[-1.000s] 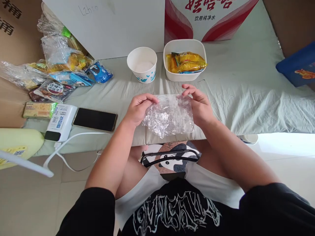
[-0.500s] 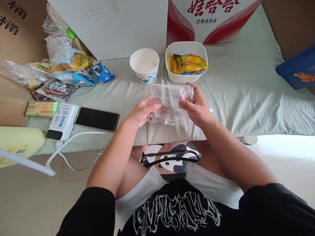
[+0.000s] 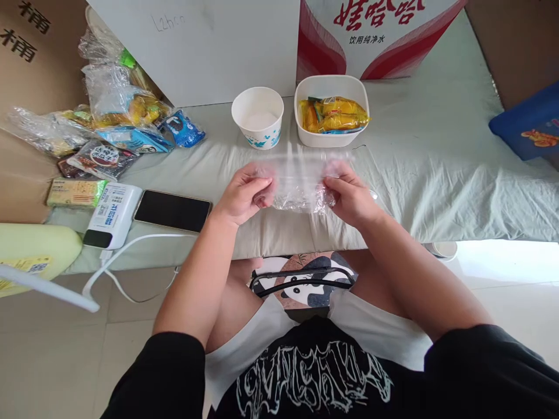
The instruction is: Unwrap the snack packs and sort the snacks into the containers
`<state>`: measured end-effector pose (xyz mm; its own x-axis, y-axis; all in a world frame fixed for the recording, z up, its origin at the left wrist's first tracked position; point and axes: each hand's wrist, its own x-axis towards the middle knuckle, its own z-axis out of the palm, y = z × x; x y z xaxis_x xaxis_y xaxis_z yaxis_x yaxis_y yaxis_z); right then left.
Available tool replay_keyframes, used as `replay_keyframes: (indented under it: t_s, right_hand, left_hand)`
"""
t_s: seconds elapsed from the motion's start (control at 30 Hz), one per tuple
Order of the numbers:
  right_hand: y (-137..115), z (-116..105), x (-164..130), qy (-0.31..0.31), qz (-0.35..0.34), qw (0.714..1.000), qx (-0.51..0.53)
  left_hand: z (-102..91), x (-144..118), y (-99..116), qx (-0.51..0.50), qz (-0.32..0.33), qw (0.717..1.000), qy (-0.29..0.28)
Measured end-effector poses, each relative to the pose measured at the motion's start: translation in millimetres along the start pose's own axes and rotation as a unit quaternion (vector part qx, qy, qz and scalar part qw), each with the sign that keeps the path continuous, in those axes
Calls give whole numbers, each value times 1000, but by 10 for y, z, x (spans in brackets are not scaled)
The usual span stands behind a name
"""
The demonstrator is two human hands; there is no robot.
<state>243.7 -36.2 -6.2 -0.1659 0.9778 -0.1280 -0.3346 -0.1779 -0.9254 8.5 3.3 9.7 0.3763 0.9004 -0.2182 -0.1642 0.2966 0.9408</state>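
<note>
A crumpled clear plastic bag [image 3: 299,185] is stretched between both my hands above the front of a cloth-covered table [image 3: 437,169]. My left hand [image 3: 244,195] pinches its left end and my right hand [image 3: 349,195] pinches its right end. The bag is blurred with motion. Just beyond it stand an empty white paper cup [image 3: 257,116] and a white rectangular bowl [image 3: 332,110] holding yellow snack packets.
A black phone [image 3: 172,210] and a white power bank [image 3: 112,212] with a cable lie at the left. Several snack packets and plastic bags [image 3: 113,125] are piled at the far left. A red and white carton [image 3: 375,32] stands behind, and a blue item [image 3: 530,119] is at the right.
The bag hung flat and open from my fingers a second ago. My hands have since lowered and turned inward, bunching it into a narrower strip between them.
</note>
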Motion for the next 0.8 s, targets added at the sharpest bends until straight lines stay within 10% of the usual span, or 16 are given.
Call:
replay_keyframes:
  t_s: [0.3, 0.47, 0.8]
  right_hand:
    - [57, -122, 11, 56, 39, 979, -191]
    - [118, -119, 46, 190, -43, 963, -185]
    - [133, 138, -156, -11, -111, 970, -218]
  left_hand:
    - [-54, 112, -165, 218, 74, 973, 24]
    - [-134, 214, -268, 271, 176, 927, 189]
    - [342, 23, -428, 134, 102, 983, -70]
